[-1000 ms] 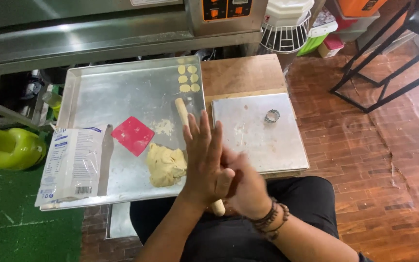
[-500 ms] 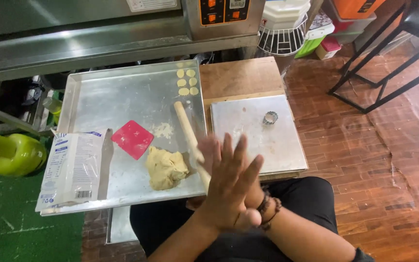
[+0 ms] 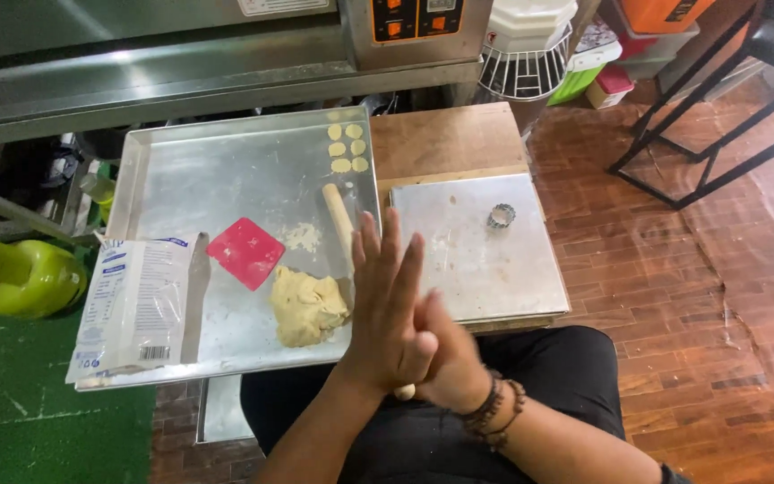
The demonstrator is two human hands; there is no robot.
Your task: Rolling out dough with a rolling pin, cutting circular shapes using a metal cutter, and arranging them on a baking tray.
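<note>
- The large metal tray [image 3: 226,170] lay on the low wooden table [image 3: 445,139], with a smaller flat steel sheet [image 3: 485,269] just beside it on the right.
- A white plastic flour bag [image 3: 136,305] rested on the tray's near left corner.
- The left hand [image 3: 387,314] stood flat and open, fingers spread and pointing up, palm pressed against the right hand [image 3: 450,363].
- The right hand was open too, partly blurred; between both palms ran the wooden rolling pin [image 3: 340,220], its far end slanting out over the tray.
- A lump of yellow dough [image 3: 306,306] sat on the tray, just left of the hands.
- A red plastic scraper [image 3: 245,253] lay near the dough.
- Five small dough rounds [image 3: 347,148] clustered at the tray's far right corner.
- A ring-shaped cutter [image 3: 500,215] stood on the steel sheet.
</note>
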